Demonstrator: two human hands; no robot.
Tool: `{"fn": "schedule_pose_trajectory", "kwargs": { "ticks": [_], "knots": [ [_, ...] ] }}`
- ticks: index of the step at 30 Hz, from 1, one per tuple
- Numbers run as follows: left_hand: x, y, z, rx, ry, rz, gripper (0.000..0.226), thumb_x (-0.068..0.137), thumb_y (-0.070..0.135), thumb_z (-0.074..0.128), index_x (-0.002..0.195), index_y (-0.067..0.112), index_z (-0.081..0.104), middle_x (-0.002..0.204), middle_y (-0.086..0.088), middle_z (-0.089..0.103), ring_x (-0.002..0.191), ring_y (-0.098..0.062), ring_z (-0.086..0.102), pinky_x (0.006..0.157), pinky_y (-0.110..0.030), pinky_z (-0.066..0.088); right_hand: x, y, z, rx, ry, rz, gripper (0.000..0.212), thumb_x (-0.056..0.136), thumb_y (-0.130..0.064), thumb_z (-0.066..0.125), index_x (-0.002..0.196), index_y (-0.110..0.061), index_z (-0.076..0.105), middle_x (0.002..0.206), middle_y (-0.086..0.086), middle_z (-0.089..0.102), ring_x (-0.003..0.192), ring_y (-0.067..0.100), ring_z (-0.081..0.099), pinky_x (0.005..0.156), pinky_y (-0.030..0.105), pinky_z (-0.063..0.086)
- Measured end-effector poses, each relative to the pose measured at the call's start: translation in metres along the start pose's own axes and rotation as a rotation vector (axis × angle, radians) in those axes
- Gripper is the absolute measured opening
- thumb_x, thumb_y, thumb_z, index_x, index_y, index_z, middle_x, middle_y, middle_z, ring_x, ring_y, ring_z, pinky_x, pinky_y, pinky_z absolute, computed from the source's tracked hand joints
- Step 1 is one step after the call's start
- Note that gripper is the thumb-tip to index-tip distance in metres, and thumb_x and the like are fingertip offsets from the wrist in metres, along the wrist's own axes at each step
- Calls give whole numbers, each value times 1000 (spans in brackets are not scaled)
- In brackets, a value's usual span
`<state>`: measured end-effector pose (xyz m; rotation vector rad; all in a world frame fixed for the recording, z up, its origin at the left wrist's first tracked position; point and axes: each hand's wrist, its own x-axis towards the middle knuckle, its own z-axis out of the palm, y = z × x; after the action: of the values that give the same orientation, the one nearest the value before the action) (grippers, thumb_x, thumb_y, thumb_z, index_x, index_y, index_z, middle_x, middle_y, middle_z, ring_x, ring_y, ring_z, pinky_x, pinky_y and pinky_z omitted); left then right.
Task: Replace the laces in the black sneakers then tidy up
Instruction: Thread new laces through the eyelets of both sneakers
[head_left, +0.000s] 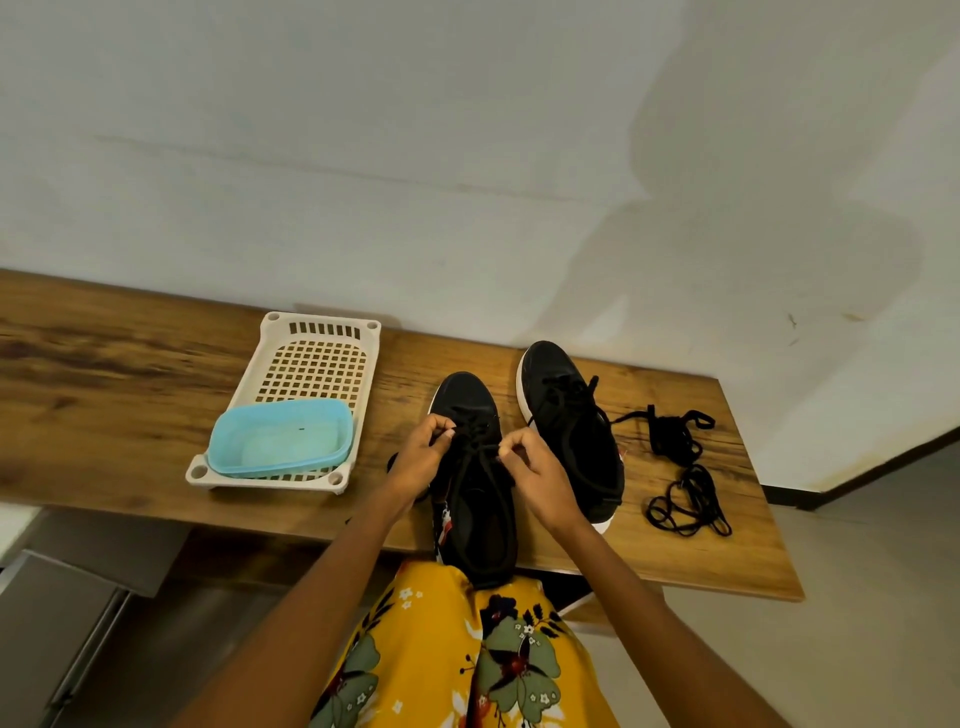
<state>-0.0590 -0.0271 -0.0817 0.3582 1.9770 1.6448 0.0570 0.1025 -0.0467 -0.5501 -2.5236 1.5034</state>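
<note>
Bare forearms, no sleeves; yellow garment (441, 649) w/ green, white & dark floral print.

Dim, warm indoor light, soft shadows on the wall (727, 182), wide-angle bending and blur at edges

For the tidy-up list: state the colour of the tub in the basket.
The tub is light blue, seen clearly in the head view.

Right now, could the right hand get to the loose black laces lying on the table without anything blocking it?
Probably yes: the loose laces lie uncovered past the second sneaker, but the right hand pinches the lace and must release it.
</note>
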Motion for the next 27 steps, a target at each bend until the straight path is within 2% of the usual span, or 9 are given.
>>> {"fn": "schedule_pose_trajectory", "kwargs": {
  "ticks": [4, 7, 9, 12, 14, 16, 18, 23, 27],
  "knots": [
    [-3, 2, 0, 11, 9, 13, 13, 97, 11, 45, 96, 17, 56, 91, 3, 57, 87, -9, 53, 76, -21, 42, 1, 5, 4, -81, -9, -77, 14, 94, -21, 56, 105, -21, 65, 100, -13, 59, 95, 3, 57, 84, 17, 45],
    [-6, 2, -1, 29, 19, 25, 14, 97, 11, 46, 92, 20, 56, 89, 4, 57, 87, -10, 53, 78, -23, 43, 1, 2, 6, -62, 42, -11, 11, 96, -20, 52, 93, -17, 62, 88, -11, 59, 84, 4, 56, 76, 22, 43],
    [-6, 2, -2, 62, 19, 20, 13, 97, 12, 46, 93, 20, 56, 90, 3, 56, 88, -11, 53, 81, -25, 42, 0, 1, 5, 81, 33, 85, 18, 97, -17, 47, 80, -14, 51, 77, -4, 51, 73, 11, 49, 70, 30, 38],
    [-9, 5, -2, 74, 17, 21, 11, 96, 12, 47, 97, 17, 56, 92, 3, 56, 90, -11, 52, 83, -25, 43, -1, -2, -1, 201, 2, 100, 25, 97, -10, 45, 72, -14, 42, 74, 1, 42, 69, 12, 41, 68, 31, 34],
    [-13, 7, -2, 69, 28, 28, 11, 95, 10, 49, 101, 16, 56, 94, 3, 56, 92, -10, 52, 86, -25, 43, -2, -3, -3, 185, -15, 65, 17, 96, -10, 49, 79, -11, 51, 80, 4, 49, 75, 13, 47, 72, 27, 38],
    [-21, 9, -4, 30, 36, 40, 14, 92, 5, 53, 102, 14, 55, 95, 2, 57, 92, -10, 53, 84, -19, 43, -4, -1, -1, 122, -26, 21, 8, 95, -13, 54, 93, -9, 61, 90, 3, 57, 82, 6, 53, 74, 16, 42],
    [-29, 10, -6, -5, 32, 55, 15, 88, 1, 57, 97, 13, 56, 96, 1, 59, 94, -9, 55, 84, -18, 44, -5, 2, 1, 61, -11, -10, 10, 95, -16, 56, 91, -8, 61, 87, 0, 59, 78, -1, 53, 70, 9, 41],
    [-41, 15, -11, 5, -43, 120, 17, 86, -1, 60, 95, 13, 64, 101, 4, 64, 98, -1, 58, 82, -13, 45, -5, -2, 2, 189, 2, 106, 25, 97, -14, 49, 75, -7, 40, 72, 8, 40, 66, 12, 39, 62, 24, 32],
    [-44, 17, -13, -11, -57, 131, 18, 86, 4, 62, 98, 17, 68, 103, 1, 67, 98, -5, 61, 82, -14, 47, -9, -5, 3, 181, -4, 101, 23, 98, -20, 48, 78, -10, 44, 73, 4, 44, 67, 10, 43, 63, 23, 35]
  ]
}}
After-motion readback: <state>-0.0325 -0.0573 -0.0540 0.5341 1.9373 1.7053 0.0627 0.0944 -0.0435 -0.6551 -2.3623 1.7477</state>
